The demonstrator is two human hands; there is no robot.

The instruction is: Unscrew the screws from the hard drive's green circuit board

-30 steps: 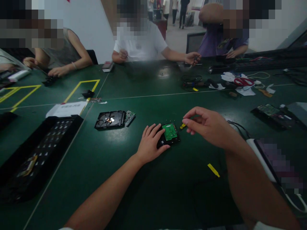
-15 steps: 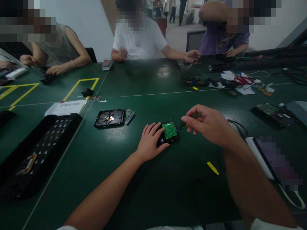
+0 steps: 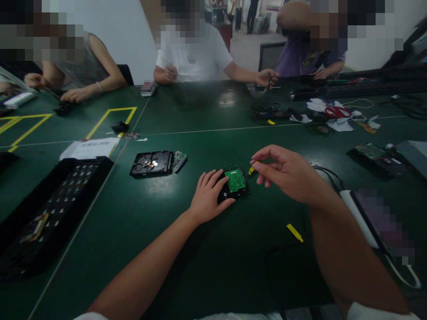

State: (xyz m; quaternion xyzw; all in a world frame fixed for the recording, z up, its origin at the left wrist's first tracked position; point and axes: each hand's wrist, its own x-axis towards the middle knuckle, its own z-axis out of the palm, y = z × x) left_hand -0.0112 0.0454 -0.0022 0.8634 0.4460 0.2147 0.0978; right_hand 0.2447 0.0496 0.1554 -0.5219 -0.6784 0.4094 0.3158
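Observation:
A black hard drive (image 3: 237, 192) lies on the green table, its green circuit board (image 3: 236, 180) facing up. My left hand (image 3: 207, 198) holds the drive at its left side, index fingertip at the board and thumb along the near edge. Just right of the drive, my right hand (image 3: 283, 173) pinches a small yellow piece (image 3: 252, 168) between thumb and fingertips; its exact kind does not show. Several tiny bits lie beyond the drive's far edge. A second hard drive (image 3: 151, 163) rests to the left, with a loose circuit board (image 3: 180, 161) beside it.
A long black tray (image 3: 83, 195) stands at left, near a paper sheet (image 3: 88, 149). A yellow strip (image 3: 295, 233) lies by my right forearm. At right are a phone-like device (image 3: 376, 222), cables and another drive (image 3: 375, 158). Three people sit across the table.
The piece in my right fingers has turned, and more of its yellow side shows beside the drive. My left hand stays on the drive. The view has shifted slightly.

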